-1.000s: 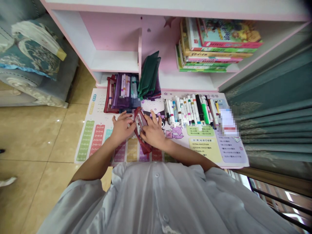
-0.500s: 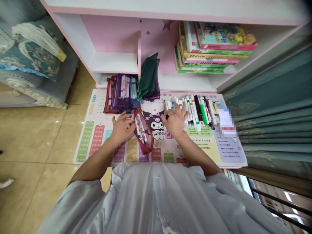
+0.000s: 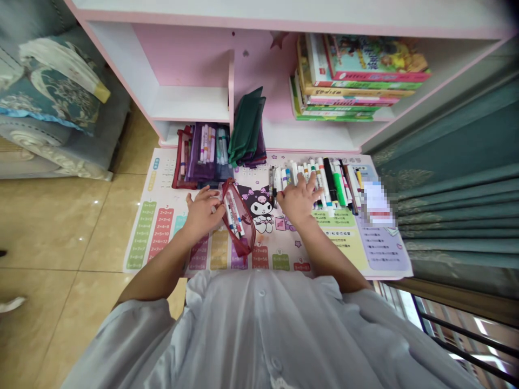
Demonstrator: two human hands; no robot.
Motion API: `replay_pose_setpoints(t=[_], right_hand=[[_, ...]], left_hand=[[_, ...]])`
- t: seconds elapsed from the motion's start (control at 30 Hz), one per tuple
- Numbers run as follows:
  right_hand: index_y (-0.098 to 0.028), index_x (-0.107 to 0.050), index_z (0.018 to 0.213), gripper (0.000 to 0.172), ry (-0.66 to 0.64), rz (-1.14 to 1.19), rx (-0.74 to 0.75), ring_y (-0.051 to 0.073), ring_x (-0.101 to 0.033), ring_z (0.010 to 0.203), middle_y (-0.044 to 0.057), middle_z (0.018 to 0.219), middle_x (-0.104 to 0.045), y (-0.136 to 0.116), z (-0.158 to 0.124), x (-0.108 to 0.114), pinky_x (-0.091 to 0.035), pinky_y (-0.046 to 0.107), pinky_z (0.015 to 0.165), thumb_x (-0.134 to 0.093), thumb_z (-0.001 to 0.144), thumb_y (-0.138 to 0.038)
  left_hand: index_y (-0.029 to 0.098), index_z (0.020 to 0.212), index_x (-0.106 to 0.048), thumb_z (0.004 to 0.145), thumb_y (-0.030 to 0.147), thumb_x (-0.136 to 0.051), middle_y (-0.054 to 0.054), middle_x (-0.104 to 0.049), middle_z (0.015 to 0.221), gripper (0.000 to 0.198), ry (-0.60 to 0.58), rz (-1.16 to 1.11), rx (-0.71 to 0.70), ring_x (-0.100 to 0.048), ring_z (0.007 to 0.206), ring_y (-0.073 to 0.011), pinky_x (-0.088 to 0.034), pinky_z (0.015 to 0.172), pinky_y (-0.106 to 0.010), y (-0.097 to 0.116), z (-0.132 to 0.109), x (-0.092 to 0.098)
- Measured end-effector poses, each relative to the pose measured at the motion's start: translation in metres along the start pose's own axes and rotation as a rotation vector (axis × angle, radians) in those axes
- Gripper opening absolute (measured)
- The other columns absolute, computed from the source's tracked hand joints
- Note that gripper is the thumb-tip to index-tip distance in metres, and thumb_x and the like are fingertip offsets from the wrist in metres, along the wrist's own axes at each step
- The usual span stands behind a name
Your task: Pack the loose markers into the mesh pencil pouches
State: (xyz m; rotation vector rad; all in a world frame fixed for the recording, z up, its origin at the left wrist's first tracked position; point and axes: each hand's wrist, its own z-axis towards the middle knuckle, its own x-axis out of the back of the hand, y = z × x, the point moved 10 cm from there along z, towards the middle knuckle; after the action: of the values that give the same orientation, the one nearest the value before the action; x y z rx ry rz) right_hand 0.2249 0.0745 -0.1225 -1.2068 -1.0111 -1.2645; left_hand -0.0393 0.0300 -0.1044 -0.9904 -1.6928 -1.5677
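Observation:
My left hand (image 3: 205, 212) is at the left edge of a red mesh pencil case (image 3: 247, 229), thumb and forefinger closed on its rim. Several white markers (image 3: 234, 215) lie inside the case. Over to the right, my right hand (image 3: 299, 202) rests with fingers spread on a row of markers (image 3: 323, 186), mostly white, laid side by side. Its palm hides the lower ends of some of them. A black marker (image 3: 330, 178) and a green marker (image 3: 338, 186) lie just right of my fingers.
Behind my left hand lie filled mesh cases, one purple (image 3: 201, 167) and one red (image 3: 181, 162). Dark green mesh cases (image 3: 246, 127) lean against the shelf divider. Stacked books (image 3: 352, 100) sit on the shelf. A printed mat (image 3: 138, 237) covers the desk; a blurred-out rectangle (image 3: 379, 202) lies right.
My right hand has shifted a little to the right along the row of markers, uncovering the ones at the left end. My left hand and the pencil case stay put.

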Motion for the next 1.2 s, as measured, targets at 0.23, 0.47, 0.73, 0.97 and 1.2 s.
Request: replay_pose_setpoints(t=[0.23,0.47,0.73,0.97,1.2], right_hand=[[-0.009,-0.077,0.093,0.032,-0.139,-0.062,0.018,0.046,-0.016,0.149,0.019,0.154,-0.043,-0.008,0.002,-0.007,-0.024,0.076,0.11,-0.051,0.086,-0.027],[-0.01,-0.076,0.09,0.029,-0.171,-0.077,0.073,0.047,-0.016,0.149,0.022,0.154,-0.042,-0.016,0.0,-0.01,-0.023,0.078,0.109,-0.059,0.085,-0.032],[-0.01,-0.074,0.08,0.021,-0.152,-0.001,0.1,0.047,-0.017,0.149,0.022,0.155,-0.04,-0.021,0.004,-0.015,-0.02,0.08,0.11,-0.061,0.079,-0.026],[-0.012,-0.07,0.069,0.02,-0.074,0.112,0.104,0.047,-0.019,0.149,0.02,0.154,-0.043,-0.02,0.002,0.0,-0.022,0.077,0.111,-0.061,0.077,-0.028],[-0.017,-0.061,0.054,0.018,0.025,0.36,0.211,0.046,-0.026,0.148,0.015,0.15,-0.051,-0.049,-0.026,0.042,-0.025,0.071,0.111,-0.064,0.07,-0.025]], left_hand=[[0.02,0.066,-0.062,0.085,0.028,-0.056,-0.007,-0.067,0.13,0.022,0.0,0.0,0.007,-0.044,0.142,-0.0301,-0.016,0.115,-0.069,0.0,-0.001,0.001],[0.021,0.066,-0.065,0.085,0.03,-0.055,-0.007,-0.067,0.13,0.023,0.008,0.011,-0.007,-0.044,0.141,-0.0317,-0.017,0.115,-0.069,0.0,0.0,0.0],[0.022,0.066,-0.064,0.084,0.032,-0.055,-0.006,-0.068,0.13,0.023,0.015,0.007,-0.011,-0.045,0.14,-0.0314,-0.017,0.115,-0.07,-0.002,0.0,0.0],[0.021,0.067,-0.066,0.085,0.031,-0.055,-0.006,-0.067,0.13,0.023,0.005,0.007,-0.012,-0.044,0.14,-0.0332,-0.017,0.115,-0.07,-0.001,-0.001,0.0],[0.02,0.065,-0.064,0.085,0.03,-0.055,-0.007,-0.067,0.13,0.024,0.005,0.013,-0.011,-0.044,0.141,-0.032,-0.017,0.114,-0.07,0.0,0.0,-0.001]])
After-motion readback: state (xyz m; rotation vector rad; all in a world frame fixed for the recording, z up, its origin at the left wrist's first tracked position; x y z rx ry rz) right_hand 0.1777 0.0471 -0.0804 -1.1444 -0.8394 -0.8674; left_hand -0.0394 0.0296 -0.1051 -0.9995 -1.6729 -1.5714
